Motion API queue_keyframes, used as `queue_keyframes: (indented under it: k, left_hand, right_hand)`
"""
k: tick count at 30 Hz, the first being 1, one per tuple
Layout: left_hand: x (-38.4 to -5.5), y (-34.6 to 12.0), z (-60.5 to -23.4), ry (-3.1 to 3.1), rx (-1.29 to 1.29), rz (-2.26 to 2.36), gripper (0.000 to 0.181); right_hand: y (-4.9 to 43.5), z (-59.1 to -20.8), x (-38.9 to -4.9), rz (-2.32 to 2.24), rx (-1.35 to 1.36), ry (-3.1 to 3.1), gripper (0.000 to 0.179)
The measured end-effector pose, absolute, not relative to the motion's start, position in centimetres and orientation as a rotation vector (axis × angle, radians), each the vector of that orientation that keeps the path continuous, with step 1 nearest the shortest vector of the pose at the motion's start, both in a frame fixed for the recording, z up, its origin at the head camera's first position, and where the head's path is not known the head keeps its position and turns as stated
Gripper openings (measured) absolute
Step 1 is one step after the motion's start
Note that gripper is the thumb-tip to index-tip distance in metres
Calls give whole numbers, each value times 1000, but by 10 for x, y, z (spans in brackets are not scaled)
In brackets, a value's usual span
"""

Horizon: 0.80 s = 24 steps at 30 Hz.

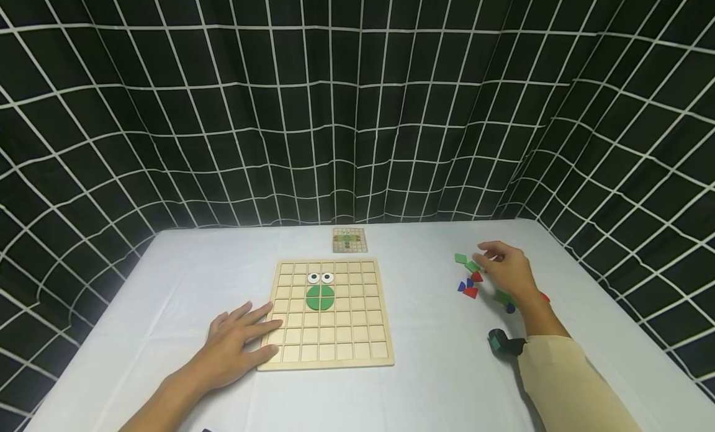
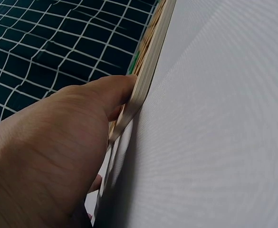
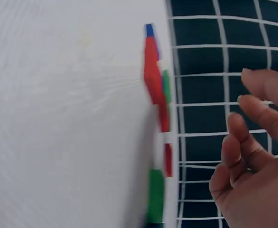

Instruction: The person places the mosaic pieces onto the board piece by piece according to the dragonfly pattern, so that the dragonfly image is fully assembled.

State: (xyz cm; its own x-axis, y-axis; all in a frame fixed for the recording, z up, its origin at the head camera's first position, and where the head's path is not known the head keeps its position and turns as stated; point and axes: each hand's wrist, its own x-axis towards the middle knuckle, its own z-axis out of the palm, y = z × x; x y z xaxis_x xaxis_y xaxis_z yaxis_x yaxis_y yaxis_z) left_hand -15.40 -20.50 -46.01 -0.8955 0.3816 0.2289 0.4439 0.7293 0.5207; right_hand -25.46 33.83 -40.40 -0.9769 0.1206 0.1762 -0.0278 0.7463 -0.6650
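Note:
A square wooden grid board (image 1: 357, 320) lies on the table, with two white eye pieces (image 1: 320, 278) near its top and green rounded pieces (image 1: 320, 297) forming a disc just below. My left hand (image 1: 237, 348) rests spread along the board's left edge, fingertips on the wood; the left wrist view shows the thumb (image 2: 115, 90) on its rim. Above the loose pieces at the right hovers my right hand (image 1: 508, 270), fingers loosely bent, nothing between them. Around it lie green pieces (image 1: 460, 258), red pieces (image 1: 470, 293) and small blue pieces (image 1: 461, 287).
Behind the board lies a small pattern card (image 1: 350, 240) showing a figure on a grid. A dark camera (image 1: 499, 341) sits on the right wrist. White cloth (image 1: 424, 382) covers the table, and a black curtain with white grid lines (image 1: 346, 109) surrounds it.

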Motion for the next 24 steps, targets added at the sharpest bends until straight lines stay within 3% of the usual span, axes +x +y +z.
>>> queue_keyframes:
  k: [13,24]
  left_hand:
    - [-152,-205,-457,-2831,-675,-893,43]
    - [-153,-205,-458,-2841,-676,-889,44]
  right_hand:
    - [338,-416,-273,987,-317,-3023,53]
    - [334,-424,-277,917,-337,-3033,42]
